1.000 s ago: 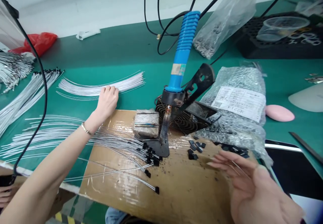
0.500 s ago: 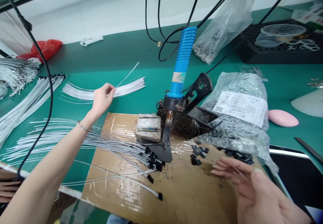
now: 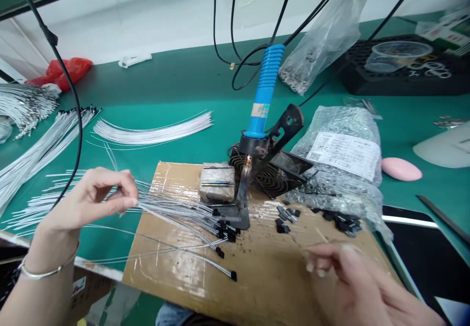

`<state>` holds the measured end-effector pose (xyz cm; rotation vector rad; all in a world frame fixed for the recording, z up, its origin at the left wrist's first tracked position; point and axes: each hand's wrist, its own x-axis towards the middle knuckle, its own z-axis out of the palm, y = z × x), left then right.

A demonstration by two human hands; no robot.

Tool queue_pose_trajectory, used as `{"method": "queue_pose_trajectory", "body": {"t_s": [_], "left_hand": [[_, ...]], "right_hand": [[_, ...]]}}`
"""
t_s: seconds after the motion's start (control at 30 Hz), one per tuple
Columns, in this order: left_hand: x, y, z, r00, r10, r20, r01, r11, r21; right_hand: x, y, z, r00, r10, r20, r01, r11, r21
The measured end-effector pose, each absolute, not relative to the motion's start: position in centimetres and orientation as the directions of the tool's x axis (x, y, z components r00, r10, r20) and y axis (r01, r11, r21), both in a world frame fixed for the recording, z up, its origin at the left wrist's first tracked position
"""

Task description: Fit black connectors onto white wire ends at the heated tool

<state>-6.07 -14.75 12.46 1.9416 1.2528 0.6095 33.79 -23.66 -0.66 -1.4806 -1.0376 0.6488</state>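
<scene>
My left hand (image 3: 105, 196) is pinched shut on a thin white wire (image 3: 110, 155), whose end sticks up behind the fingers. Below and beside this hand lie white wires with black connectors (image 3: 229, 232) at their right ends. Over the right part of the cardboard, my right hand (image 3: 362, 279) has its thumb and fingers pressed together. A faint pale sliver shows near its fingertips, too blurred to name. Small black connectors (image 3: 282, 225) lie just beyond it. A blue-handled soldering iron (image 3: 270, 74) stands tip down in its holder, beside a pale block (image 3: 217, 183).
A bundle of white wires (image 3: 154, 132) lies on the green mat (image 3: 176, 83). A bubble-wrap package (image 3: 341, 145), a pink egg-shaped object (image 3: 401, 169) and a dark tablet-like panel (image 3: 422, 255) are on the right. A black cable (image 3: 75, 105) hangs down at left.
My left hand has come away from the loose white bundle, down and left toward me, with a wire in it. My right hand has shifted slightly downward and its fingers have drawn together.
</scene>
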Motion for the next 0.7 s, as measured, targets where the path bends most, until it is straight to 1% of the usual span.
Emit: {"method": "queue_pose_trajectory", "body": {"t_s": [0.03, 0.07, 0.1, 0.13, 0.2, 0.23, 0.4, 0.53, 0.7], "left_hand": [[-5.9, -15.2, 12.0, 0.446, 0.894, -0.033, 0.547, -0.243, 0.801], [-5.5, -15.4, 11.3, 0.466, 0.883, -0.059, 0.536, -0.229, 0.812], [-5.1, -15.5, 10.6, 0.476, 0.876, -0.077, 0.526, -0.214, 0.823], [-4.6, -15.6, 9.9, 0.48, 0.873, -0.089, 0.515, -0.198, 0.834], [-3.8, -15.6, 8.6, 0.482, 0.871, -0.097, 0.487, -0.174, 0.856], [-3.5, -15.6, 8.1, 0.486, 0.868, -0.1, 0.474, -0.166, 0.865], [-3.0, -15.8, 7.4, 0.534, 0.839, -0.105, 0.442, -0.171, 0.881], [-2.8, -16.0, 7.5, 0.539, 0.834, -0.117, 0.438, -0.159, 0.885], [-3.1, -15.8, 7.2, 0.566, 0.811, -0.146, 0.433, -0.142, 0.89]], "right_hand": [[33.3, -23.9, 0.1, 0.335, 0.93, 0.151, 0.302, 0.046, -0.952], [32.7, -24.1, 0.8, 0.212, 0.954, 0.21, 0.323, 0.134, -0.937], [32.0, -24.2, 1.4, 0.077, 0.963, 0.258, 0.292, 0.226, -0.929], [31.4, -24.3, 2.0, -0.041, 0.968, 0.247, 0.252, 0.25, -0.935], [30.1, -24.5, 2.7, -0.121, 0.973, 0.196, 0.173, 0.215, -0.961], [29.5, -24.6, 2.8, -0.138, 0.976, 0.169, 0.16, 0.19, -0.969], [28.1, -25.0, 2.7, 0.054, 0.995, 0.089, 0.104, 0.083, -0.991], [28.1, -25.0, 2.5, 0.065, 0.996, 0.06, 0.072, 0.055, -0.996], [28.2, -24.9, 2.7, 0.062, 0.996, 0.057, 0.068, 0.053, -0.996]]}}
